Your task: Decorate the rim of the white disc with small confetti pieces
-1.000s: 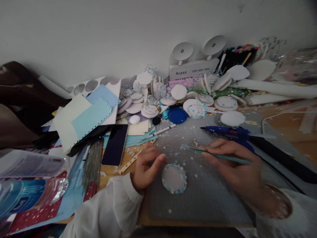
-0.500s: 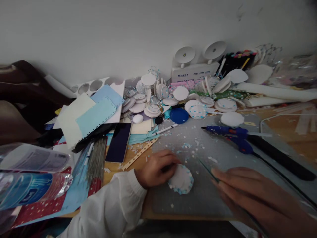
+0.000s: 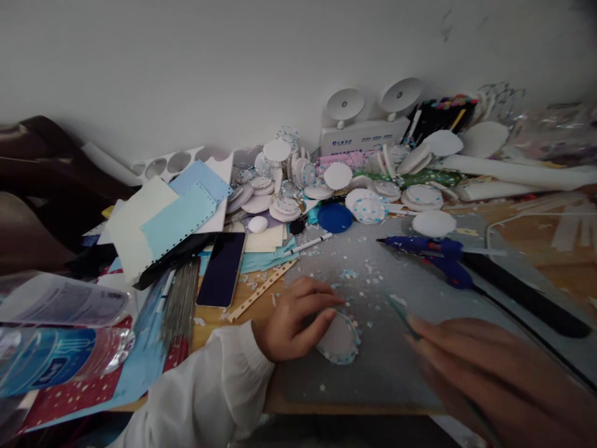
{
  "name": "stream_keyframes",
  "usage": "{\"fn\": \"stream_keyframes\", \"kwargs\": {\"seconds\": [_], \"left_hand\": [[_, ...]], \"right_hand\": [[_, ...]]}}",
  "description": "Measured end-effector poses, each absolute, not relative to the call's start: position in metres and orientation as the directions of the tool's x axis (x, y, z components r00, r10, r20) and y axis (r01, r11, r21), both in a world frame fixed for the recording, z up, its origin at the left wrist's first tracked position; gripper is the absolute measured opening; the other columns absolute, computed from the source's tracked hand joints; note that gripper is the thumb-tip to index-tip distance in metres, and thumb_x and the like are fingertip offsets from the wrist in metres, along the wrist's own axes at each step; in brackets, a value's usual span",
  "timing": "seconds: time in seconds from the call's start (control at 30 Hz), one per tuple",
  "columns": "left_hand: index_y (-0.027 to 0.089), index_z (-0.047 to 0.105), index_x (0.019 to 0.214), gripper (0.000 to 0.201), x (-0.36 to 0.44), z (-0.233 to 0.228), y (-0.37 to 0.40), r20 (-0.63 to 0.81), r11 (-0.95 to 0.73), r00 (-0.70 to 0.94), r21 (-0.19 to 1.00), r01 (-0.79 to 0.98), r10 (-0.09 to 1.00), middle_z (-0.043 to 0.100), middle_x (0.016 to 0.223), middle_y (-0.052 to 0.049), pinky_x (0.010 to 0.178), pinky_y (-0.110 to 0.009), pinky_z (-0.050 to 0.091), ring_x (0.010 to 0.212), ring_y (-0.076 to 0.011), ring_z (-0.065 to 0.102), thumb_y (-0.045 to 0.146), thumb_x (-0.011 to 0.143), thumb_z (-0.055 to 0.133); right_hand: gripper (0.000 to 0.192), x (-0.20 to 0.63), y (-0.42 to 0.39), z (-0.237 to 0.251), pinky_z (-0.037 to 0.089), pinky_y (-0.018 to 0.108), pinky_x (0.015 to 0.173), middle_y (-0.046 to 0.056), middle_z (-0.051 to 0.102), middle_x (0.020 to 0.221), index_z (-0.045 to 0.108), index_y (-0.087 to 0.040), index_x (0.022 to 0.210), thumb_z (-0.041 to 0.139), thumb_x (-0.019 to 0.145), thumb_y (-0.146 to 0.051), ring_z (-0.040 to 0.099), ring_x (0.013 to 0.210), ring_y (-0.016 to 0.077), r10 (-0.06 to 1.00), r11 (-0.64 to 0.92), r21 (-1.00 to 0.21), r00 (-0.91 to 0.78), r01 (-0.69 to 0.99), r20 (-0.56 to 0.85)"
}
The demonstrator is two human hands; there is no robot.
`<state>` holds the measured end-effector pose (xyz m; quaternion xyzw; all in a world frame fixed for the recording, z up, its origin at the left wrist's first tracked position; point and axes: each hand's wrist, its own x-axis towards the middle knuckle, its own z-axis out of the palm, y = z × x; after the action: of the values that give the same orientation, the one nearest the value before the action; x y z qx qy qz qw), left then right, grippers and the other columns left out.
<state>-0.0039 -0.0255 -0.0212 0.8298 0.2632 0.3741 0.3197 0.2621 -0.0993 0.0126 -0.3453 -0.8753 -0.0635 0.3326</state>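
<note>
Left hand: curled loosely round the near-left edge of the round disc, thumb and forefinger touching its rim, not clamped shut
Disc: lying flat on the grey cutting mat, white middle, ring of blue and white specks round the edge; half a second ago tipped up under the fingers, now settled back flat
Right hand: low in the near-right corner, blurred, fingers stretched long and pinching a thin green stick whose tip points up and left toward the disc
Change: a second ago held higher over the mat with the stick level; since then dropped toward the near edge and slid right, tip now just beside the disc, apart from it
Reading: looks like a turn-and-reset of the disc between touches along its speckled rim
Mat: scattered with tiny paper bits above the disc
Behind: blue glue gun lying well apart to the right, blue lid and a heap of white discs by the wall
Left side: dark phone face up among blue paper sheets
</note>
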Motion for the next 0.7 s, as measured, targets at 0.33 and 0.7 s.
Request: {"fn": "stream_keyframes", "kwargs": {"seconds": [0.33, 0.7], "left_hand": [[0.014, 0.064, 0.064, 0.040, -0.004, -0.025, -0.024, 0.117, -0.082, 0.438, 0.992, -0.099, 0.891, 0.056, 0.066, -0.004, 0.066, -0.028, 0.041, 0.067, -0.0150, 0.052, 0.046, 0.086, 0.062], [0.015, 0.061, 0.057, 0.032, -0.005, -0.030, -0.021, -0.015, 0.073, 0.310, 0.982, -0.175, 0.951, 0.051, 0.064, -0.001, 0.066, -0.027, 0.034, 0.066, -0.0139, 0.045, 0.033, 0.083, 0.059]], "right_hand": [[0.024, 0.178, -0.050, 0.008, 0.053, 0.031, 0.069, 0.010, 0.074, 0.090, 0.069, -0.012, 0.084, 0.046, 0.091, -0.010, 0.065, 0.079, 0.0175, 0.243, 0.868, 0.147, -0.664, 0.474, 0.707], [0.017, 0.207, -0.061, -0.002, 0.052, 0.029, 0.074, 0.006, 0.067, 0.088, 0.061, -0.017, 0.095, 0.051, 0.085, -0.007, 0.063, 0.081, 0.0167, 0.563, 0.743, -0.219, -0.415, 0.632, 0.715]]}}
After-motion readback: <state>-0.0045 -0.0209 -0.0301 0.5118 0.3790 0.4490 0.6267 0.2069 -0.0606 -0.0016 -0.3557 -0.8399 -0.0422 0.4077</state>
